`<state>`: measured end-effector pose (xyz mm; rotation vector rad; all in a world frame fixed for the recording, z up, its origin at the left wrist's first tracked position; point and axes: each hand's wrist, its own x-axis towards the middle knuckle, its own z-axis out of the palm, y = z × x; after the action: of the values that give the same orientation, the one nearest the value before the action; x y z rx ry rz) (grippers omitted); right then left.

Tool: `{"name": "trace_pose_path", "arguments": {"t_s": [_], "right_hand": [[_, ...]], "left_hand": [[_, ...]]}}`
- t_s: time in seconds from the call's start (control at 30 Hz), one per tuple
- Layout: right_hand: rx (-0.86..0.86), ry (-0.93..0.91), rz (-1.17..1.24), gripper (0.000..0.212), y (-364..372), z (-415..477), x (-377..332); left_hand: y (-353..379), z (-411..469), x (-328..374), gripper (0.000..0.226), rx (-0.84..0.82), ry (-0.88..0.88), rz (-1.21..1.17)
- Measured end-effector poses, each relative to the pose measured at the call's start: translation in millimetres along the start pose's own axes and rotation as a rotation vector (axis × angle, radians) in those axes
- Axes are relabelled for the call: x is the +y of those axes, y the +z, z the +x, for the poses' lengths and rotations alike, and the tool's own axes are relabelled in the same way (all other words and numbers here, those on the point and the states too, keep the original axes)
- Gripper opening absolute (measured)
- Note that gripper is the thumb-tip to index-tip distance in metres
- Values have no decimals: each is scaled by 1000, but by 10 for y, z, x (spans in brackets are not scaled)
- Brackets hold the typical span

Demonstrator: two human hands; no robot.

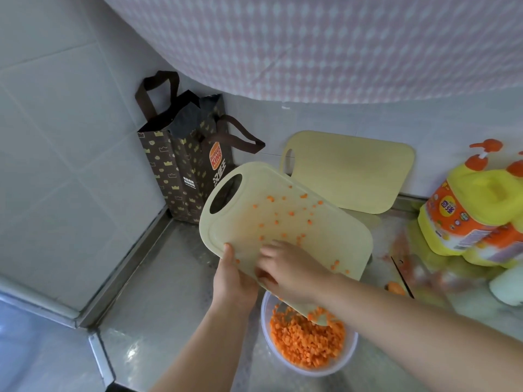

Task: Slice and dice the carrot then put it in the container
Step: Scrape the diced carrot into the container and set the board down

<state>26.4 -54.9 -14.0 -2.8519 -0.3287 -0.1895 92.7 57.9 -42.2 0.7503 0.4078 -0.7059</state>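
At 6 o'clock on the desk (169, 321), the container (314, 372) holds the diced carrot (305, 343). At its 12 o'clock, the tilted cutting board (283, 210) overhangs the rim. Fingers of the left hand (232, 278) grip the board edge; fingers of the right hand (291, 270) lie on its face, holding nothing.

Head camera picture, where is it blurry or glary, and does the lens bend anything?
Head view: smeared blur on the right, around the knife and the carrot stub. Head view: the diced carrot in the container and the cutting board read sharp. Head view: soft glare patches on the steel counter, and the wide lens bows the wall tile lines.
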Motion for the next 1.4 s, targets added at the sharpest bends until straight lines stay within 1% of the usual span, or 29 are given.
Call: {"name": "trace_pose_path", "arguments": {"t_s": [0.07,0.2,0.27,0.33,0.43,0.5,0.53,0.57,0.63,0.77,0.9,1.07,1.13,1.2,1.23,1.27,1.33,1.4], "right_hand": [[4,-29,-9,11,96,-241,1],[-47,-58,-80,16,206,-682,0],[-25,-31,-34,14,152,-751,-5],[56,51,88,10,-7,-630,39],[286,264,160,10,-370,-195,253],[394,356,194,16,-601,118,437],[412,381,212,19,-691,245,517],[412,396,217,21,-758,338,579],[356,403,176,23,-779,405,652],[208,332,54,19,-531,144,573],[123,265,64,12,-172,-342,349],[0,205,133,19,93,-902,34],[21,233,184,18,61,-925,28],[180,338,238,13,-19,-873,158],[280,403,234,13,-70,-831,253],[351,464,209,17,-129,-789,336],[375,523,165,25,-187,-738,454],[313,504,161,24,-153,-762,437]], "left_hand": [[-27,45,-5,45,28,4,9],[-66,133,-16,44,49,43,16],[-65,141,-3,44,43,44,-1],[-62,131,8,43,41,47,7],[-51,80,6,41,27,57,29],[-43,41,4,41,11,63,46],[-40,29,6,41,8,65,52],[-35,18,10,40,4,64,54],[-18,-8,18,40,-9,69,60],[13,-43,54,39,1,84,30],[-1,-4,98,39,39,92,9],[-61,78,103,40,60,89,14],[-80,93,99,40,65,84,9],[-93,92,91,39,64,83,12],[-98,84,86,39,61,82,8],[-107,75,82,39,58,81,5],[-115,53,77,39,56,83,0],[-113,38,71,38,58,87,-10]]}}
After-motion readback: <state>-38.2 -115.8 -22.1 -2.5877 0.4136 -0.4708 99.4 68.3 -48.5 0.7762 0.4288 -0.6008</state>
